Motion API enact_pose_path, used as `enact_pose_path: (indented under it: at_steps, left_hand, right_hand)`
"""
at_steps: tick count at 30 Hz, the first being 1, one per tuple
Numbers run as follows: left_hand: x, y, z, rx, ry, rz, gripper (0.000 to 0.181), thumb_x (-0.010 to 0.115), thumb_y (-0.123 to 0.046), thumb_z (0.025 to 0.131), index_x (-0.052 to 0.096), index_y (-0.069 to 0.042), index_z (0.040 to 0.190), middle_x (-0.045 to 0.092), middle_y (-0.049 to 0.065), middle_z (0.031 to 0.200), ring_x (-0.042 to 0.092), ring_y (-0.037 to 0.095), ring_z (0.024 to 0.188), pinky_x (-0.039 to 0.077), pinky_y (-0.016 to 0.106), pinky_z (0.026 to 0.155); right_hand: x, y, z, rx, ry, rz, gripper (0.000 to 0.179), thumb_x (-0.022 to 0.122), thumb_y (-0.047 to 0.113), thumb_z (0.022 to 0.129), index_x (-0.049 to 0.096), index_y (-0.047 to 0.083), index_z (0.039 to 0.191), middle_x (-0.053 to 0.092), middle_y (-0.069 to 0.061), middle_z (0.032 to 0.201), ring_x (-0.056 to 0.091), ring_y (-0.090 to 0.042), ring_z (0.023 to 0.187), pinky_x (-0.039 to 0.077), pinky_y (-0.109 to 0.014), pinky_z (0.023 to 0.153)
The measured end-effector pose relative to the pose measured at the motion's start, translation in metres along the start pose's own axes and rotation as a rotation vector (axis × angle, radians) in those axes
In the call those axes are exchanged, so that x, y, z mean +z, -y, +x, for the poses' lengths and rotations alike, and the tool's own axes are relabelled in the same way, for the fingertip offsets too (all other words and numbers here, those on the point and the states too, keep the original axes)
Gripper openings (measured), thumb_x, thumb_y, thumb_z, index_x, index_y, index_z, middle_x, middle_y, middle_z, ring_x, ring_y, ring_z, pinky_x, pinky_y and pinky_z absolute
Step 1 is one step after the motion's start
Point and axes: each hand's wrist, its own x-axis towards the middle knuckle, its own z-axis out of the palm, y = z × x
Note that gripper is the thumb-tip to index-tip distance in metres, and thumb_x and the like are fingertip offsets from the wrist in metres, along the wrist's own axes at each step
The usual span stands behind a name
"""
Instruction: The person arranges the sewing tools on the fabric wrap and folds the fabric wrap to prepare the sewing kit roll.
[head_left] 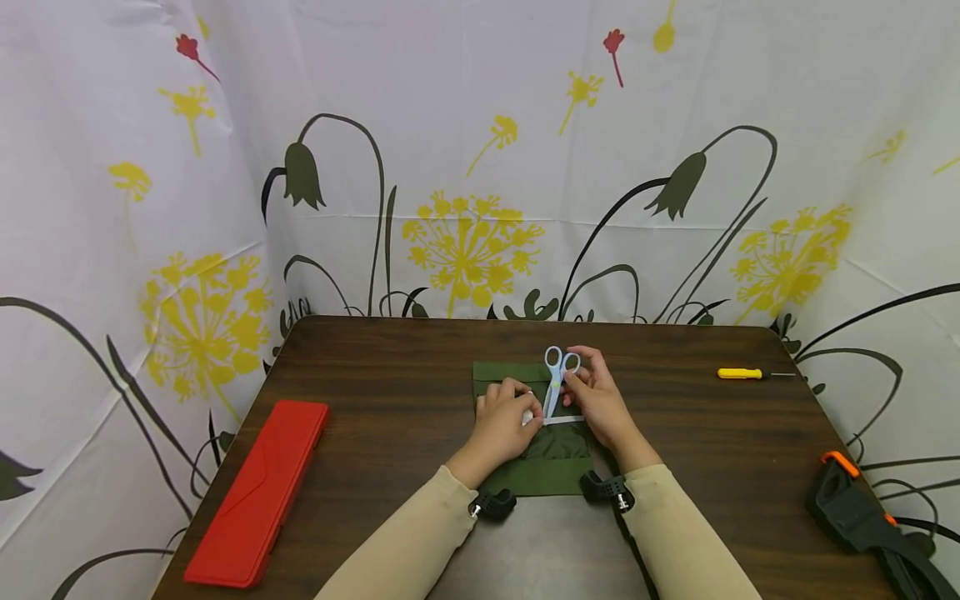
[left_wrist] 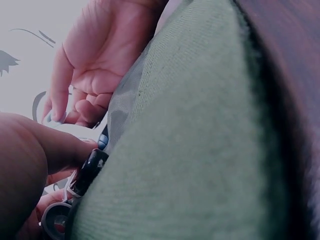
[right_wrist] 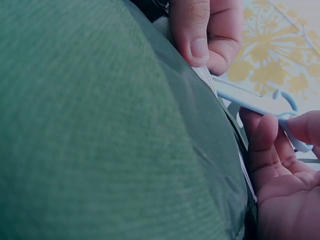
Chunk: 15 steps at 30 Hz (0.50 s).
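Note:
A green fabric case (head_left: 534, 478) lies spread open on the table. Across its middle runs a white elastic band (head_left: 566, 419). My left hand (head_left: 501, 423) pinches that band between thumb and fingertips, as the right wrist view shows up close. With my right hand (head_left: 606, 410) I grip light blue scissors (head_left: 553, 388) by a handle loop, blades pointing toward me with their tips at the band. In the left wrist view, a small black object (left_wrist: 90, 170) and a grey ring-shaped thing (left_wrist: 56, 220) sit by my left fingers at the case.
A long red case (head_left: 258, 496) lies at the left of the dark wooden table (head_left: 390, 500). A yellow-handled screwdriver (head_left: 741, 374) rests at the back right. A black and orange tool (head_left: 847, 508) is at the right edge. A floral curtain (head_left: 465, 167) hangs behind.

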Motion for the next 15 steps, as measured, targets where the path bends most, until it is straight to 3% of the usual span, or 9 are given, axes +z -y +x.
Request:
enact_pose_path:
  at_steps: [7, 15]
  left_hand:
    - [0.0008, 0.0007, 0.0014, -0.002, -0.003, -0.025, 0.016, 0.077, -0.030, 0.102, 0.071, -0.027, 0.088, 0.060, 0.006, 0.144, 0.049, 0.033, 0.126, 0.035, 0.046, 0.096]
    - [-0.0007, -0.0007, 0.0010, -0.003, -0.009, -0.025, 0.017, 0.078, -0.032, 0.102, 0.069, -0.029, 0.088, 0.060, 0.006, 0.143, 0.048, 0.033, 0.127, 0.035, 0.047, 0.095]
  right_hand:
    - [-0.0025, -0.0029, 0.0018, 0.008, 0.037, -0.089, 0.049, 0.057, 0.004, 0.113, 0.042, 0.008, 0.160, 0.066, -0.005, 0.093, 0.067, -0.015, 0.088, 0.060, -0.023, 0.073]
    - [-0.0020, -0.0017, 0.0020, 0.006, 0.045, -0.111, 0.046, 0.058, 0.004, 0.112, 0.046, 0.003, 0.156, 0.063, -0.006, 0.091, 0.067, -0.016, 0.087, 0.060, -0.023, 0.074]
